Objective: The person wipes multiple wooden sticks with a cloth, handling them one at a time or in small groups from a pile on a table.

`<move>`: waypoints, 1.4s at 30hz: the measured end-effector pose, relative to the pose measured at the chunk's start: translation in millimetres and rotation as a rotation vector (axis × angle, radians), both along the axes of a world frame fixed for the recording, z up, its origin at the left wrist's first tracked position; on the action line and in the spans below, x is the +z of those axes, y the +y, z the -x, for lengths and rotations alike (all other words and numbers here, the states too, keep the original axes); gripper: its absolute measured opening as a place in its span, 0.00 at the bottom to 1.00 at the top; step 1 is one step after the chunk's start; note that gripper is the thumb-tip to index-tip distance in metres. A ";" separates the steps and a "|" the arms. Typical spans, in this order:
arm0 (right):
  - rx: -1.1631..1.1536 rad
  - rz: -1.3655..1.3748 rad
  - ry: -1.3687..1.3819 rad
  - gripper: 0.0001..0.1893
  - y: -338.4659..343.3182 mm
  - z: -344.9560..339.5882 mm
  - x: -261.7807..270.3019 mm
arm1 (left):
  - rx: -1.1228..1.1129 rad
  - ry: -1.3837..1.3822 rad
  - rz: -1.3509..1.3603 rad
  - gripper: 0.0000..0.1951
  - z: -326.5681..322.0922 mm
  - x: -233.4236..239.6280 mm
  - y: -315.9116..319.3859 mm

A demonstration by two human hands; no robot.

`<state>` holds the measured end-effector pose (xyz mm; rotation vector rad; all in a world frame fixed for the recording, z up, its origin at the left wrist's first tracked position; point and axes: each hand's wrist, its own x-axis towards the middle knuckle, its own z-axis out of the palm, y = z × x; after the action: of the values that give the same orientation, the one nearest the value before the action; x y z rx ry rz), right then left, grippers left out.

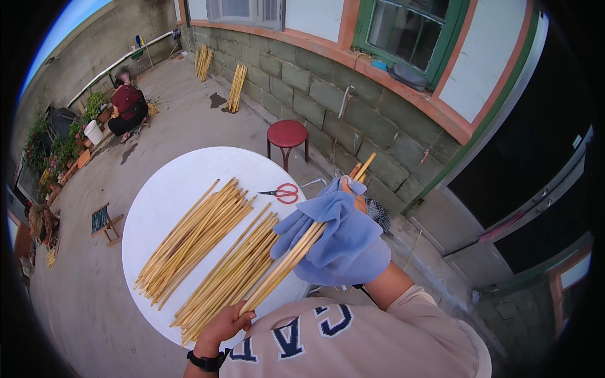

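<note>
A small bundle of peeled yellow sticks runs diagonally over the right side of a round white table. Its lower end is in my left hand. Near the upper end my right hand grips a blue cloth draped around the sticks; the cloth hides part of that hand and the middle of the bundle. Two piles of similar sticks lie side by side on the table, a left pile and a right pile. Scissors with red handles rest beyond them.
A red round stool stands between the table and the block wall. Stick bundles lean against that wall. A small folding stool is left of the table. Further off, a person sits by potted plants and a white bucket.
</note>
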<state>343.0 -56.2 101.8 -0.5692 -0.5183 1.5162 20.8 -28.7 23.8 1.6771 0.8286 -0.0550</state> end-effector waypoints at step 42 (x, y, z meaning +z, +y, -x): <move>-0.114 0.218 -0.227 0.11 5.8 63.5 -51.3 | 0.302 -0.205 -0.208 0.08 -56.9 -5.9 10.5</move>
<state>279.5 -50.4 50.5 -0.9333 -0.4881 1.4153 77.7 -18.2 17.9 1.6978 0.9461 0.4174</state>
